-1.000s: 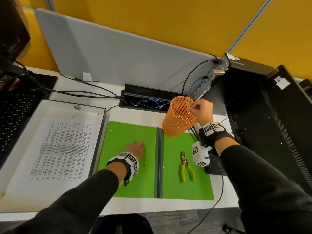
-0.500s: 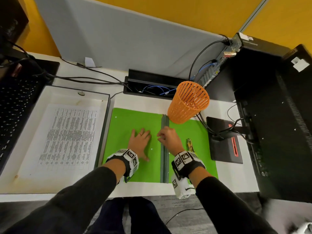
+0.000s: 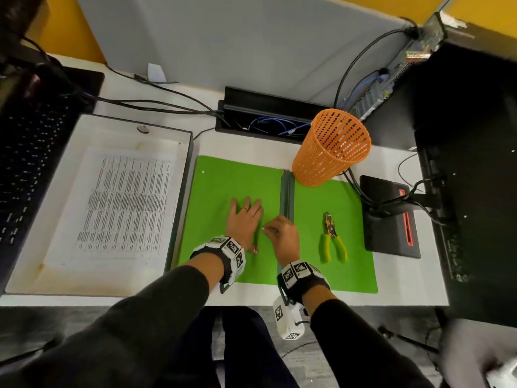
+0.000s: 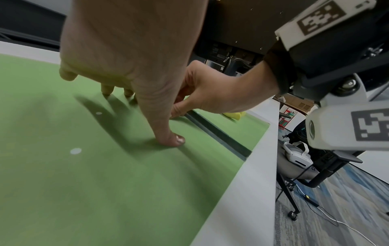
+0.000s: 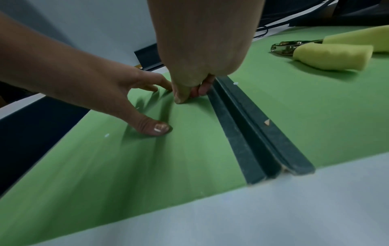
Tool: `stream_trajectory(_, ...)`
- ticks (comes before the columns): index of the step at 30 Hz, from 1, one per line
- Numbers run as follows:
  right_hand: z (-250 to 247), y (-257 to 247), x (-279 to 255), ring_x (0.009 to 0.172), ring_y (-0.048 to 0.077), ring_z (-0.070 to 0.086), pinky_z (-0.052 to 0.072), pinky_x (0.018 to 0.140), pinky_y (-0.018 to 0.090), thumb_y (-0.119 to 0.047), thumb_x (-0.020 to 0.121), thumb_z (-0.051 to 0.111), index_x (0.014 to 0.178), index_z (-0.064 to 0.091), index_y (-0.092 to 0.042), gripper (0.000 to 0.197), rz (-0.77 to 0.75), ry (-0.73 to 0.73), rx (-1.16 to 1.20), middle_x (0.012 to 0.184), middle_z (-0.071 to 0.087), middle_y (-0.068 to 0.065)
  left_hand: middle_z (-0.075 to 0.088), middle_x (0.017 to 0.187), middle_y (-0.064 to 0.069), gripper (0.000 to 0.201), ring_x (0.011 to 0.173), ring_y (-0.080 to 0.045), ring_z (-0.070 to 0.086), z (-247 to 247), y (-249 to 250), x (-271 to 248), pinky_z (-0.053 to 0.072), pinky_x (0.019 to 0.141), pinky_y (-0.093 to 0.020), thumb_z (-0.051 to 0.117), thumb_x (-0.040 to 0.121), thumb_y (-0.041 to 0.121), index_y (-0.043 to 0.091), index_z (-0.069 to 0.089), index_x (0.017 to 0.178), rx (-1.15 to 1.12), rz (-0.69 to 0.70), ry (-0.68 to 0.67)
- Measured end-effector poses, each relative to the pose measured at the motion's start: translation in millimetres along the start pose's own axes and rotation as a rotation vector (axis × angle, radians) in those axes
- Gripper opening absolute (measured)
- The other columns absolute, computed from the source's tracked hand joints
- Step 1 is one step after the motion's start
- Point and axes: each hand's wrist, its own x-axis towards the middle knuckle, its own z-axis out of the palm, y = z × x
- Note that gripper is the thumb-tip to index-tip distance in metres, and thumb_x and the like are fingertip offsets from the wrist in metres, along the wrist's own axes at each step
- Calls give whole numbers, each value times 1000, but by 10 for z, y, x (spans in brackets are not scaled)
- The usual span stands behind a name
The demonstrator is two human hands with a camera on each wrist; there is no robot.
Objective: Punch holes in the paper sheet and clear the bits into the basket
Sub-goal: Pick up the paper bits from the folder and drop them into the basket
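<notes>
An open green folder (image 3: 223,180) lies on the desk with a dark spine (image 3: 286,191). My left hand (image 3: 243,219) presses flat on its left half, fingers spread. My right hand (image 3: 268,229) is beside it near the spine, thumb and fingers (image 5: 185,96) pinched together on a small white paper bit at the green surface. More white paper bits (image 4: 75,151) (image 5: 107,135) lie loose on the left half. The orange mesh basket (image 3: 333,147) stands at the folder's far right corner. A hole punch (image 3: 331,239) with yellow-green handles lies on the right half.
A printed paper sheet (image 3: 126,203) lies in a white tray (image 3: 84,119) left of the folder. A keyboard (image 3: 30,152) is at the far left, a cable box (image 3: 263,113) behind, and a black computer case (image 3: 470,163) with cables on the right. The desk edge (image 4: 242,191) runs close under my wrists.
My right hand has left the basket rim and come down onto the folder's left half beside the spine, then drawn nearer my left hand. The left hand stays flat.
</notes>
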Motion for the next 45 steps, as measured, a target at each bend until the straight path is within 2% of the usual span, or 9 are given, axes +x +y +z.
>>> stream_trajectory(4,14,-35,22,71,19,59,46,68,26,-4,78,67,79,71,0,5,-11,4,-11,83,67,12,-3,161,-4,117,148,-29,0,-18,-8,-2,5,116,-58,70,68,62,13,5,151,-24,5,-15)
stream_trajectory(14,13,-89,46,75,27,59,47,65,37,1,84,58,81,64,3,8,-89,-77,-144,88,62,16,-1,161,-4,117,148,-29,2,-40,-7,-8,6,116,-58,73,67,59,12,6,151,-42,5,-15)
stream_trajectory(20,75,-41,48,73,30,57,34,63,27,14,82,53,83,61,3,14,-89,-126,-245,91,58,19,-1,160,-3,118,148,-30,2,-44,3,-4,5,116,-58,74,66,58,13,7,151,-47,-6,-19)
stream_trajectory(24,42,-58,49,75,29,58,36,64,27,11,84,54,85,62,3,11,-90,-129,-226,93,59,19,-2,160,-4,118,148,-30,2,-48,10,1,6,117,-58,74,66,58,13,6,151,-41,-11,-22)
stream_trajectory(28,26,-37,43,77,32,57,42,68,32,11,85,50,89,60,4,13,-73,-132,-200,95,58,21,-3,160,-4,118,148,-30,1,-41,10,7,5,116,-58,73,66,60,14,5,151,-31,-13,-24)
stream_trajectory(33,4,-18,35,75,24,45,32,68,27,20,83,42,92,55,6,21,-49,-132,-174,96,55,24,-3,160,-3,118,148,-29,1,-44,8,1,5,117,-58,73,66,60,14,5,151,-45,-15,-27)
stream_trajectory(39,-143,-118,47,69,18,39,29,61,26,6,90,43,90,50,1,8,-27,-73,-66,85,43,10,-5,161,-3,118,148,-29,0,-63,-1,6,5,117,-58,73,67,59,14,4,151,-49,-8,-35)
stream_trajectory(43,-449,-333,211,66,21,40,31,57,35,2,91,43,84,47,0,8,-153,8,-68,80,41,8,-7,160,-4,117,148,-31,-1,-102,20,15,4,117,-58,69,70,61,13,0,151,11,-15,-60)
stream_trajectory(45,-692,-488,347,66,20,42,36,58,32,0,91,45,85,49,0,8,-242,115,-66,80,45,8,-7,160,-6,115,147,-32,0,-131,38,9,4,117,-58,68,72,61,12,0,151,43,-15,-70)
